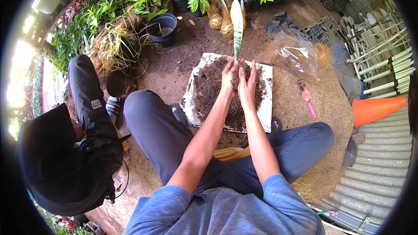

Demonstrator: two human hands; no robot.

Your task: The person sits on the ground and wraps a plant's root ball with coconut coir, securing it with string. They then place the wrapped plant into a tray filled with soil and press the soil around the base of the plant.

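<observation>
A snake plant leaf stands upright, its base between my two hands. My left hand is on the left side of the base, and my right hand is on the right, fingers pointing away from me. Whatever lies between the palms is mostly hidden. Beneath the hands, dark soil with roots lies heaped on a white sack on the ground between my legs.
A person in dark clothes sits at the left. Black plastic pots and yellow plastic twine lie ahead left. Fibre-wrapped plants stand beyond the sack. To the right are a clear plastic bag, a pink-handled trowel and an orange cone.
</observation>
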